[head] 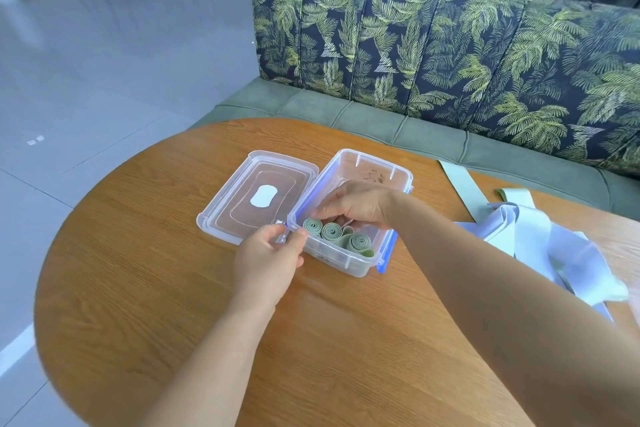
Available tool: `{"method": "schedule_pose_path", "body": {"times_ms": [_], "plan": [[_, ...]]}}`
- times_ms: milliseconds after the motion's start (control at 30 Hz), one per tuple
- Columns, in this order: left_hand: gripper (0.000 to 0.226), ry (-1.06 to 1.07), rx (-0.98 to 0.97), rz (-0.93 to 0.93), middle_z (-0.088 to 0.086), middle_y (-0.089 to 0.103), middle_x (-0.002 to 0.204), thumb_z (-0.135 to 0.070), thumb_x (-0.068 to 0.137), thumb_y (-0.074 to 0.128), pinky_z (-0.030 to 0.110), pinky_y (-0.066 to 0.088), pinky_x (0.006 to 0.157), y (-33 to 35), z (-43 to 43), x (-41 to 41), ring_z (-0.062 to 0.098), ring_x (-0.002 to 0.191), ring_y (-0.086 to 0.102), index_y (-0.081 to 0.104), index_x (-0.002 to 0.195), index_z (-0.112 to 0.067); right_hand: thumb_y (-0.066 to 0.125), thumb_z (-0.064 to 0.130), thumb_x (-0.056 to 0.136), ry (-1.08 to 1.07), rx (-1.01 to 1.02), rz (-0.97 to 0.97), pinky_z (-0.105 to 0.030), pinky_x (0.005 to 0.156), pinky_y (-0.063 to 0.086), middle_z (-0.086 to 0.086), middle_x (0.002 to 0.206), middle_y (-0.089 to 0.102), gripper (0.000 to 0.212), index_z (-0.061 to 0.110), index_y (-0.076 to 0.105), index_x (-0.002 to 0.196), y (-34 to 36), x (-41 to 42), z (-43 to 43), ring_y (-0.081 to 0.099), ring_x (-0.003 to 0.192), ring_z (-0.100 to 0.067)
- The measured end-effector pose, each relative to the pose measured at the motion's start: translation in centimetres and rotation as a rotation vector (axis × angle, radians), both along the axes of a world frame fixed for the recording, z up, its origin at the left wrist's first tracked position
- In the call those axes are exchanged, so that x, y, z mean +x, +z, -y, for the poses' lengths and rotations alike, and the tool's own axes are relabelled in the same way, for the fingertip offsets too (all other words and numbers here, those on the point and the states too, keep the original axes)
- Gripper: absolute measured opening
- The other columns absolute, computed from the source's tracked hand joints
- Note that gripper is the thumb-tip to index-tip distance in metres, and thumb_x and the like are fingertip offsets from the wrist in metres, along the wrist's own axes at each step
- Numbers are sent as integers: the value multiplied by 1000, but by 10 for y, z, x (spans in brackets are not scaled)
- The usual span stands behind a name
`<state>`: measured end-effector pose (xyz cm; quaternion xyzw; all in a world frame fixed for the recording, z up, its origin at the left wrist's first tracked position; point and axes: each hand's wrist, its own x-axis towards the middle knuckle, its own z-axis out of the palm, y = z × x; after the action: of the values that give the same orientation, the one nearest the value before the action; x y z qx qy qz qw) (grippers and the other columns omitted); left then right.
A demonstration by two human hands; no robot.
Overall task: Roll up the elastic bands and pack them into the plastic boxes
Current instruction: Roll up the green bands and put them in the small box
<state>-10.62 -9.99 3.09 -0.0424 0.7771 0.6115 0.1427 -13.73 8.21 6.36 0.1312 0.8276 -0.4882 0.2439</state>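
Note:
A clear plastic box (398,174) with blue clips stands open in the middle of the round table. Three rolled green elastic bands (331,231) stand on end along its near wall. My right hand (353,204) reaches down into the box, its curled fingers touching the leftmost roll. My left hand (268,258) pinches the box's near-left corner rim. The box's clear lid (239,196) lies flat just left of the box. Loose pale blue and pale green bands (540,236) lie in a heap at the table's right edge.
The wooden table (145,253) is round with its edge close on the left. A green bench seat with a leaf-patterned back (450,55) runs behind it. A person sits beyond the backrest at top right. Black metal chair frames stand far left.

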Motion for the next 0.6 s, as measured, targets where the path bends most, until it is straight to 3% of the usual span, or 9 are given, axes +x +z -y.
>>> {"method": "schedule_pose_path", "body": {"times_ms": [133,300,400,500,600], "plan": [[42,20,-76,-55,-4,72,79,-44,85,66,38,54,80,6,7,-3,14,81,69,60,120,-22,69,30,87,-66,-24,-85,-33,90,54,-9,103,71,26,9,70,103,9,0,-4,67,94,-20],[46,16,-124,-115,-5,69,100,-47,82,65,41,52,91,18,11,4,18,94,67,58,123,-26,68,22,88,-230,-42,-276,-35,87,52,-10,92,69,29,-2,68,105,37,23,-11,64,81,-18],[30,14,-122,-178,-9,69,96,-41,84,66,34,54,83,29,8,19,15,87,67,64,111,-28,67,19,89,-309,-55,-375,-33,82,52,-10,90,68,21,1,69,100,53,50,-17,64,79,-18],[9,-15,-109,-242,-10,69,84,-31,87,65,25,46,65,39,2,40,8,76,63,69,92,-24,65,16,90,-388,-79,-449,-27,73,50,-7,84,68,17,2,70,97,61,84,-26,63,72,-15],[10,-118,-60,-271,-4,68,77,-22,88,66,19,40,60,38,-10,66,7,67,58,70,85,-14,63,13,91,-494,-79,-495,-22,68,51,-5,81,68,10,5,70,93,62,127,-39,63,68,-12]]}}
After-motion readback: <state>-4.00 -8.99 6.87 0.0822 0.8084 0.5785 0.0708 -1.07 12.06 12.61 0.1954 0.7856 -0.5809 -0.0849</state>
